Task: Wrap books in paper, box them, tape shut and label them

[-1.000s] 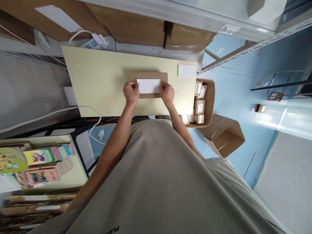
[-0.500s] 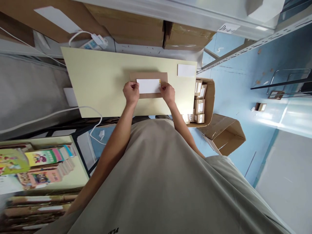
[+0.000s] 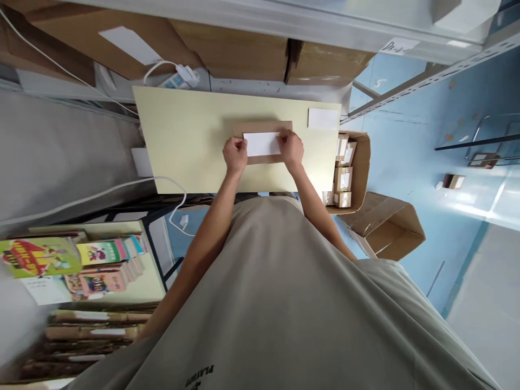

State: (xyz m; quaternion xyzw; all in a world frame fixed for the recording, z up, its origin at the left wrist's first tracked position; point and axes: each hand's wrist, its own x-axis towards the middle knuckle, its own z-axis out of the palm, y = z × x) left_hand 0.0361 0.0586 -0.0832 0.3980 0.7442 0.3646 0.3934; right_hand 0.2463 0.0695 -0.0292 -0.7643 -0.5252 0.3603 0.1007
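The table (image 3: 182, 141) has a pale yellow rectangular top, its long edges running left to right. Brown cardboard (image 3: 262, 127) lies a little right of centre, about midway between the far and near edges, with shadow along its far and left sides. A white sheet (image 3: 323, 118) lies at the far right corner, apart from the cardboard.
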